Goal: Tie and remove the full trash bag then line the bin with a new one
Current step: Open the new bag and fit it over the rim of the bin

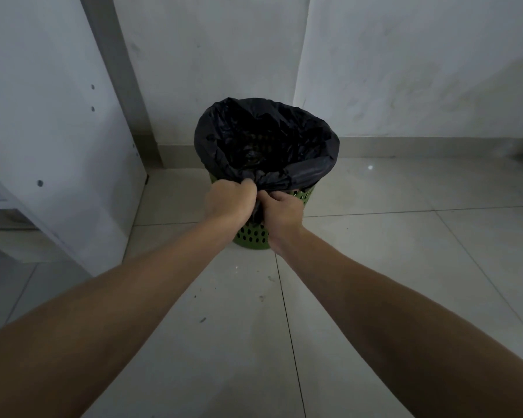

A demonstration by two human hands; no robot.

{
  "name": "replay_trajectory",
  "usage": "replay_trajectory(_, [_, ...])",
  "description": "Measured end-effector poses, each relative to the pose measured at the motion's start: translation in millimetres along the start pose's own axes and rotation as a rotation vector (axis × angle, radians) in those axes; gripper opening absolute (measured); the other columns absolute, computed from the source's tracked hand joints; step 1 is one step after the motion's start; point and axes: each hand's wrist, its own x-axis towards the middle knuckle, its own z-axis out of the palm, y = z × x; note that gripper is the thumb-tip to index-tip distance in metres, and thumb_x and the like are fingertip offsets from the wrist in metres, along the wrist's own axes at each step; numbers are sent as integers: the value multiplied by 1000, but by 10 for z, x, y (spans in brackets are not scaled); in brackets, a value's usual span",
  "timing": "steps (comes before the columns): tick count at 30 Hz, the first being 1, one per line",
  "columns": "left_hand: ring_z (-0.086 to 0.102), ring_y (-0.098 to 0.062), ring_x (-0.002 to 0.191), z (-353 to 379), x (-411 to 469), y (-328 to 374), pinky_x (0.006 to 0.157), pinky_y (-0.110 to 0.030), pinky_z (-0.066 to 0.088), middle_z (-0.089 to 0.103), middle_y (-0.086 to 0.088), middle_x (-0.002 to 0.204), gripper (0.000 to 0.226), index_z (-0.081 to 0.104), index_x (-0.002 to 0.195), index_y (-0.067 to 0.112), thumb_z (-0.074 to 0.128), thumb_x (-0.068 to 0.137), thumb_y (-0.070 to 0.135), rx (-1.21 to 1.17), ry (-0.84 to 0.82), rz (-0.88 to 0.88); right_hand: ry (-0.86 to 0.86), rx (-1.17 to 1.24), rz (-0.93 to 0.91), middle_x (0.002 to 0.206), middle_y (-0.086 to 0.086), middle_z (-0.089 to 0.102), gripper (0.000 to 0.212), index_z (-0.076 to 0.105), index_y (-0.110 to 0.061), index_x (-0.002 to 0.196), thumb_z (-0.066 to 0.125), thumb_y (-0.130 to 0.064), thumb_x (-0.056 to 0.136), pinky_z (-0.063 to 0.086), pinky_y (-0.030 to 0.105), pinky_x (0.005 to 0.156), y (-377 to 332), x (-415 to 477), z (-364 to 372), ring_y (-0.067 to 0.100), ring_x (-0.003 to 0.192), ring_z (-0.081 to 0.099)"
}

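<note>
A green perforated bin [252, 235] stands on the tiled floor by the wall. A black trash bag [302, 137] lines it, its edge folded over the rim and its mouth wide open. The inside is too dark to make out. My left hand [230, 200] grips a bunch of the bag's edge at the near rim. My right hand [281, 210] pinches the same bunched plastic right beside it, and the two hands touch.
A white cabinet panel [52, 140] stands to the left of the bin. White walls meet in a corner behind it. Small bits of debris [203, 320] lie on the light floor tiles between me and the bin.
</note>
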Motion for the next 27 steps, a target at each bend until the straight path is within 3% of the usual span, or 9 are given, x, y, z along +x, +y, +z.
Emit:
replay_trajectory(3, [53,-19,76,32,-58,130,68,-31,40,52,3,85,34,53,81,12,59,89,44,-140,-106,-129,132,-181,-133,51,4,39,44,36,-14,48,66,-12,81,29,32,53,-11,-29,45,17,54,35])
replay_trajectory(5, [55,-20,103,50,-47,160,81,-30,39,49,4,104,48,58,116,12,71,84,45,-266,-122,-203,157,-316,-237,48,0,39,47,36,-15,47,63,-13,86,27,29,49,-13,-81,32,14,48,32])
replay_trajectory(7, [54,-19,105,38,-32,180,82,-29,40,54,6,113,62,56,128,13,76,79,44,-341,-155,-280,141,-455,-356,48,0,43,44,41,-13,50,61,-13,88,26,26,46,-8,-129,-22,12,46,33])
replay_trajectory(9, [59,-19,98,37,6,187,76,-31,45,64,2,117,56,61,121,15,75,76,44,-390,-164,-351,120,-604,-488,54,4,51,37,48,-9,55,59,-14,90,31,30,47,6,-140,-94,16,49,42])
replay_trajectory(13, [55,-17,81,109,36,169,72,-30,42,56,3,85,39,54,103,12,68,85,44,-415,-122,-334,67,-755,-646,77,9,55,30,52,-9,70,51,-18,98,33,33,60,33,-147,-189,21,67,46])
replay_trajectory(17, [54,-13,73,151,21,123,66,-27,41,56,4,83,32,57,98,13,64,90,43,-345,-78,-194,11,-725,-620,90,10,49,33,58,-3,80,41,-19,103,27,27,63,54,-242,-185,20,72,43])
replay_trajectory(20, [53,-15,71,165,-35,79,63,-30,39,58,1,77,22,58,80,13,66,82,33,-285,-147,-142,70,-786,-576,96,14,54,32,66,4,90,43,-14,102,29,27,66,17,-162,-219,24,76,47])
replay_trajectory(24, [59,-24,82,196,-20,11,71,-36,46,64,-6,82,9,61,75,10,66,76,18,-324,-185,-182,159,-862,-603,84,16,63,25,67,1,79,49,-7,94,33,33,62,-34,-71,-276,29,76,56])
replay_trajectory(27, [67,-26,87,222,77,-31,63,-34,55,71,-10,98,17,71,96,9,65,81,13,-400,-256,-303,186,-926,-647,77,13,65,25,67,-2,74,54,-13,92,35,34,62,-79,-71,-276,27,70,54])
